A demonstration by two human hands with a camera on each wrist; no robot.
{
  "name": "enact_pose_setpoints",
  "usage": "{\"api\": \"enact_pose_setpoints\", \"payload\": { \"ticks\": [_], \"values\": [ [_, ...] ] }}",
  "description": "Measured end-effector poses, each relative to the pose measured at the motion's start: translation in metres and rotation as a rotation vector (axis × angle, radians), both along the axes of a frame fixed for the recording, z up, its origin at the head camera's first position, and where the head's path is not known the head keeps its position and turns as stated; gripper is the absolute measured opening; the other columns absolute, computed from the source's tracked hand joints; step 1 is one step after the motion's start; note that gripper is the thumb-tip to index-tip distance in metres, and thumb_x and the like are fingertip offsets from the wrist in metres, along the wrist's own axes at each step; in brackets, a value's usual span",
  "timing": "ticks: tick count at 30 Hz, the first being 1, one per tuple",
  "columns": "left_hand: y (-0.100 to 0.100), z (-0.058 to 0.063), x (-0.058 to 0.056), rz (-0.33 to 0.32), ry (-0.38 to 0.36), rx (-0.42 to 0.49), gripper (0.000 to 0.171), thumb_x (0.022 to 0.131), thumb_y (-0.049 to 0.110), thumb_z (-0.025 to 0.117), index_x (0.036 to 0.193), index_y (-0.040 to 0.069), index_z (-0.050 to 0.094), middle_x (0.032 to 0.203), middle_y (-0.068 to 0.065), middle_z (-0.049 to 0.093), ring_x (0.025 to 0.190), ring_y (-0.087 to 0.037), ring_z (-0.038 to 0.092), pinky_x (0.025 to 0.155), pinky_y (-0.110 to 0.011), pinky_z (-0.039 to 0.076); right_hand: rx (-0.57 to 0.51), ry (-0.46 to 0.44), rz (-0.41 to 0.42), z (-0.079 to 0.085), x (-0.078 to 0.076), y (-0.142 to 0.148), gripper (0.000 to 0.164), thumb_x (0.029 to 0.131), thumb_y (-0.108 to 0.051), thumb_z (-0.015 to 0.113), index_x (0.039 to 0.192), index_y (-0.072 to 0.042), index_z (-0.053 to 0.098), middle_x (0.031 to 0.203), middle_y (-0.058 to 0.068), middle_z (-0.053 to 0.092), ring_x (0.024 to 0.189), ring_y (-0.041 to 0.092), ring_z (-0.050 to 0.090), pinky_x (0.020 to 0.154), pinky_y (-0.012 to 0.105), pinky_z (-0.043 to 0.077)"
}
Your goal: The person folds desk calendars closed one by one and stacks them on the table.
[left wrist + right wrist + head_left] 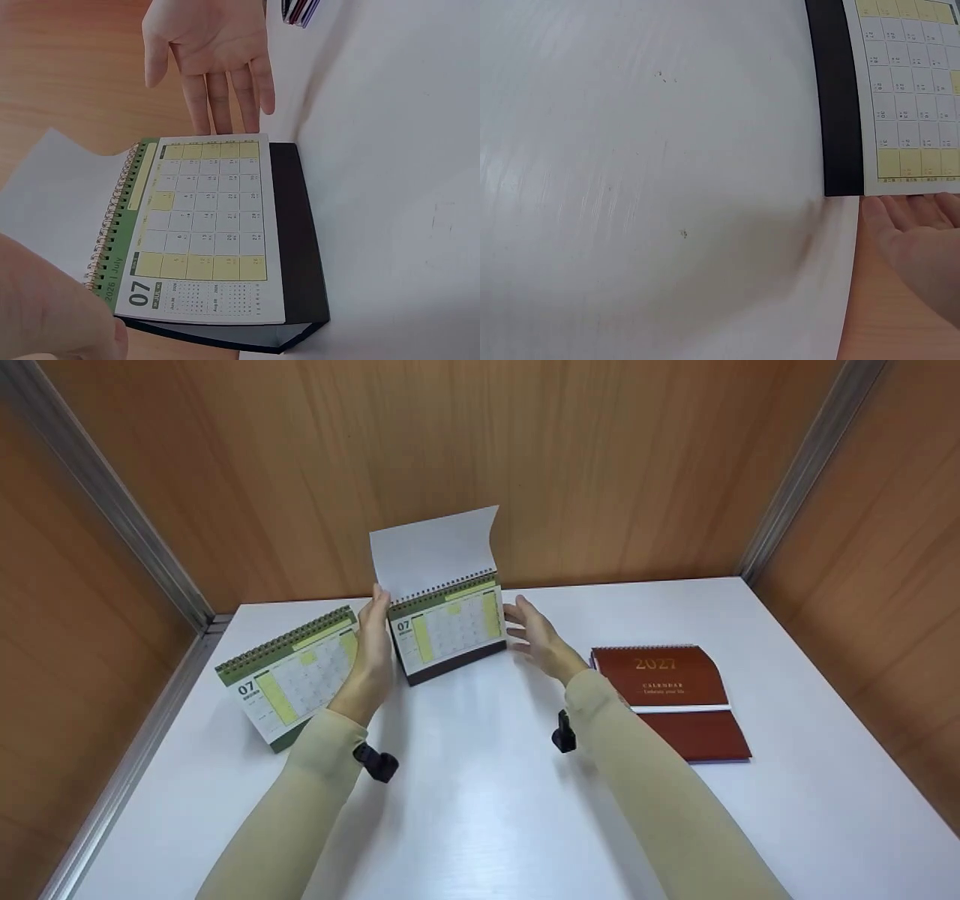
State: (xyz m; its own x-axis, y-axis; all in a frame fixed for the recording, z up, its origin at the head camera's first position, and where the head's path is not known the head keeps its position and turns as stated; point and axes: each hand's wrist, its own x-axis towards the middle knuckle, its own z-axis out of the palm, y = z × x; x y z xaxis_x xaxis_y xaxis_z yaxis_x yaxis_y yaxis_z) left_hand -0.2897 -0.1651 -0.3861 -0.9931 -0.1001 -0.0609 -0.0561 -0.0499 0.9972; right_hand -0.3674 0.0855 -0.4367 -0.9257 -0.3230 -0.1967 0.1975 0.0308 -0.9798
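Observation:
A desk calendar (457, 622) with a green header stands tilted in the middle, showing page 07. Above its spiral binding, a turned-up white sheet (435, 547) stands with a curved right side. Against the calendar's left edge rests my left hand (373, 660), fingers pointing up near the spiral corner; in the left wrist view it covers that corner. My right hand (544, 641) is at the opposite edge, its fingers extended and spread. The left wrist view shows its palm turned toward the calendar (210, 217), fingertips right at the page edge.
Left of my left hand stands a matching green calendar (300, 675), partly covered by that hand and forearm. A dark red 2027 calendar (667, 679) lies on the right, partly behind my right sleeve. Wooden panels (600, 472) enclose the white table (465, 810).

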Motion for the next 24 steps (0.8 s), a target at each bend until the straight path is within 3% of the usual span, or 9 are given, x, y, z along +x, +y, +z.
{"api": "enact_pose_setpoints", "payload": {
  "ticks": [8,18,24],
  "values": [
    [0.002,-0.008,0.011,-0.012,0.014,-0.053,0.069,0.110,0.061,0.025,0.170,0.041,-0.002,0.177,0.012,-0.008,0.157,-0.020,-0.034,0.125,-0.054,-0.023,-0.026,-0.005,-0.032,0.000,0.000,0.001,0.074,0.113,-0.054,0.014,0.167,-0.005,0.030,0.173,0.014,0.030,0.158,0.039,0.028,0.129,0.054,0.023],
    [0.004,-0.020,0.015,0.007,0.033,-0.028,0.075,0.110,0.064,0.024,0.172,0.028,0.005,0.178,0.007,0.000,0.162,-0.017,-0.016,0.131,-0.051,-0.005,-0.060,-0.018,-0.080,0.000,-0.001,0.002,0.073,0.114,-0.052,0.011,0.165,-0.007,0.035,0.171,0.016,0.034,0.157,0.041,0.030,0.129,0.055,0.024],
    [0.009,-0.028,0.017,0.003,0.046,-0.057,0.069,0.112,0.060,0.024,0.172,0.034,0.005,0.178,0.010,-0.001,0.162,-0.019,-0.017,0.131,-0.051,-0.006,-0.153,-0.050,-0.076,-0.002,-0.003,0.012,0.068,0.114,-0.045,0.011,0.165,-0.007,0.035,0.170,0.017,0.036,0.158,0.040,0.030,0.130,0.054,0.023]
  ]
}}
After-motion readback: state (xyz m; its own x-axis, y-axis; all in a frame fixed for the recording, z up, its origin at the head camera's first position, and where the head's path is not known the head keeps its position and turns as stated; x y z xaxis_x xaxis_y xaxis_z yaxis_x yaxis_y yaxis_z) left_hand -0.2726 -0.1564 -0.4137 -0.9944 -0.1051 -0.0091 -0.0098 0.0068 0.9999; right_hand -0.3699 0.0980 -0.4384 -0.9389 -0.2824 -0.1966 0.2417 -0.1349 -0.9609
